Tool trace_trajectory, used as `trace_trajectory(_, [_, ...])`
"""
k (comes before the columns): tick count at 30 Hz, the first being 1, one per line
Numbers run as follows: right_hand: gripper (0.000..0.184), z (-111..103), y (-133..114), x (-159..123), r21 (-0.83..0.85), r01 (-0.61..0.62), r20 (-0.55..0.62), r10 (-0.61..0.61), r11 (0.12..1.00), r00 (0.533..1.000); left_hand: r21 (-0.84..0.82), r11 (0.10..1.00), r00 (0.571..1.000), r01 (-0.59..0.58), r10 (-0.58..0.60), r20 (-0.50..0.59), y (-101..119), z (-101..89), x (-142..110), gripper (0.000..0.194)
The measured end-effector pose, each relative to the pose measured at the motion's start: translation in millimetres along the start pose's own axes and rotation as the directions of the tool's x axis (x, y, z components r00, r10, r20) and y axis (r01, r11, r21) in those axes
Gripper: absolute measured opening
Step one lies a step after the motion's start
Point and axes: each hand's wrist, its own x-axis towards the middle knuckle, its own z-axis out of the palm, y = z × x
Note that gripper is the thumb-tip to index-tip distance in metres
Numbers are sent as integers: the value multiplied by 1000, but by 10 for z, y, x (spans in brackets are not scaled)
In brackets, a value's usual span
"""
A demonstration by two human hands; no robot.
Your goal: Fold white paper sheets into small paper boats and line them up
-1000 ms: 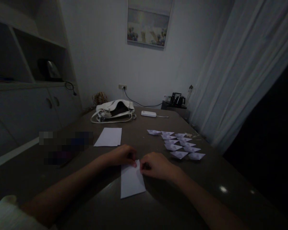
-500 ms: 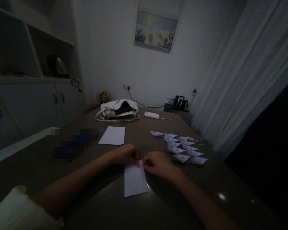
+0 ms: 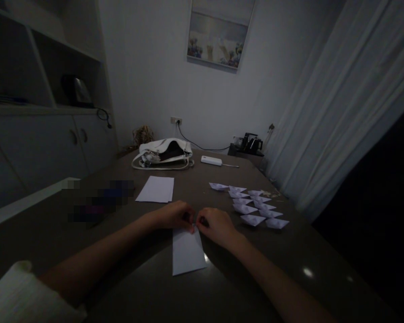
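A folded sheet of white paper lies on the dark table in front of me, its far end between my hands. My left hand pinches that far edge, thumb on top of the paper. Close beside it, my right hand has its fingers curled and pinched at the far right corner. The fingertips of both hands nearly meet there and hide the corner. To the right stand several folded paper boats in rough rows. A small stack of white paper lies beyond my left hand.
At the back of the table sit a white handbag and a white power strip-like block with a short cord. A blurred dark patch covers something at left. Black kettles stand at the far right.
The view has swung slightly and back. My right hand has shifted a little along the paper's far edge, up to the corner by my left fingertips. The paper stays in place.
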Motion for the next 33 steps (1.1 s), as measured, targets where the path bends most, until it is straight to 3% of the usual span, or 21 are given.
trace_trajectory(5, [14,20,13,31,7,-14,-16,14,1000,1000,13,1000,1000,5,-5,-14,-25,10,10,23])
trace_trajectory(11, [11,1,36,14,-1,86,-45,-86,996,995,-9,1000,1000,-13,13,-10,-23,14,7,25])
trace_trajectory(22, [13,-190,143,-127,72,189,171,-199,979,965,7,1000,1000,13,-13,-1,-1,-4,7,28])
trace_trajectory(33, [8,21,147,-23,37,148,-24,-148,988,989,3,1000,1000,8,-8,2,0,2,9,25])
